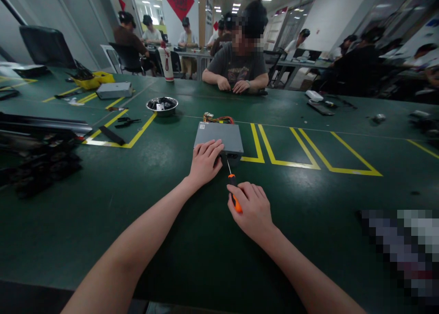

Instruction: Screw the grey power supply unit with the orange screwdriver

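A grey metal computer power supply (222, 135) sits on the green table in front of me, its bundle of coloured wires (221, 119) at the far side. My left hand (206, 161) grips its near left corner, fingers over the top and thumb down at the near face. In my right hand (252, 206) is a screwdriver (232, 180) with an orange and black handle. Its thin shaft points away from me, and the tip meets the near face beside a dark socket. Whether the tip sits in a screw is too small to tell.
A metal bowl (162, 106) of dark parts stands beyond, to the left. Further left are another grey box (115, 90), a yellow tray (92, 80) and dark machine parts (34, 154). Yellow tape (291, 163) marks the right side. A person (236, 53) sits opposite.
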{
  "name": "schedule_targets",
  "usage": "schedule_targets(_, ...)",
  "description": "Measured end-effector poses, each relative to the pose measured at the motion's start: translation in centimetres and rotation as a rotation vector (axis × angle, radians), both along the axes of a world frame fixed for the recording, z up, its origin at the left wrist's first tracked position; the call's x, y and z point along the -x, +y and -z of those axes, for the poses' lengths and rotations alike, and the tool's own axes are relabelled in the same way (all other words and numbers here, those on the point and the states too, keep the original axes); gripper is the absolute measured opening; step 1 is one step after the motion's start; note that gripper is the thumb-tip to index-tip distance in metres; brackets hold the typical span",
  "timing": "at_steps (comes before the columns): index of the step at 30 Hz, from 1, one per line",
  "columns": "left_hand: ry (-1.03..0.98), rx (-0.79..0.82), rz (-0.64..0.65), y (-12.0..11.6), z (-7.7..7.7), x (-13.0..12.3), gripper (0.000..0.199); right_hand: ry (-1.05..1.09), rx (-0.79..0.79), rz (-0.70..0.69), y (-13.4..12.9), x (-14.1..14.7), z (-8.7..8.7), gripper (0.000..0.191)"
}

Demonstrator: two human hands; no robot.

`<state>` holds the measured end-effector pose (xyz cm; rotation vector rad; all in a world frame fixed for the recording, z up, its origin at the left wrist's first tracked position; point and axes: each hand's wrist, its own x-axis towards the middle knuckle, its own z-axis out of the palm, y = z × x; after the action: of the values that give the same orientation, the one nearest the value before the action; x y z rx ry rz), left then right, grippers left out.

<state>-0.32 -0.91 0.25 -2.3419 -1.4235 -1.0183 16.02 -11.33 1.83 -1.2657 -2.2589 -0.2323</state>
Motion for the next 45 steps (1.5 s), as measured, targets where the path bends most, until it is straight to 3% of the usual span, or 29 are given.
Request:
schedule_targets(4, 0.003, 0.004, 0.000, -0.01, -0.08, -0.03, 0.037, 0.058, -0.019, 0.023, 0.22, 0.03, -0.25, 0.033)
schedule_targets(9, 0.003, -0.002, 0.004, 0.00, -0.09, -0.03, 0.036, 0.012, -0.068, 0.048, 0.04, 0.23, -0.25, 0.016)
schedule_targets(14, -0.005, 0.002, 0.002, -0.03, -0.09, -0.10, 0.036, -0.123, -0.093, 0.040, -0.19, 0.37, -0.46, 0.019)
schedule_targets(19, -0.006, 0.005, -0.003, -0.04, -0.05, -0.14, 0.036, 0.055, -0.001, 0.091, 0.27, 0.22, -0.22, 0.040)
schedule_targets(23, -0.013, 0.001, 0.000, -0.01, -0.02, -0.16, 0.036, 0.026, -0.033, 0.065, 0.18, 0.50, -0.12, 0.023)
schedule_targets(29, -0.018, 0.000, -0.007, -0.08, -0.11, -0.30, 0.035, -0.153, -0.009, 0.004, -0.04, 0.89, -0.32, 0.021)
schedule_targets(34, -0.015, 0.005, -0.018, -0.21, -0.33, -0.33, 0.033, 0.059, 0.050, 0.022, 0.35, 0.35, -0.56, 0.046)
schedule_targets(38, -0.014, 0.014, -0.027, -0.21, -0.46, -0.46, 0.032, 0.124, 0.055, 0.077, 0.22, 0.36, -0.64, 0.030)
schedule_targets(45, -0.008, 0.016, -0.040, 0.12, -0.44, -0.90, 0.027, -0.108, 0.061, 0.059, -0.25, 0.82, -0.75, 0.022)
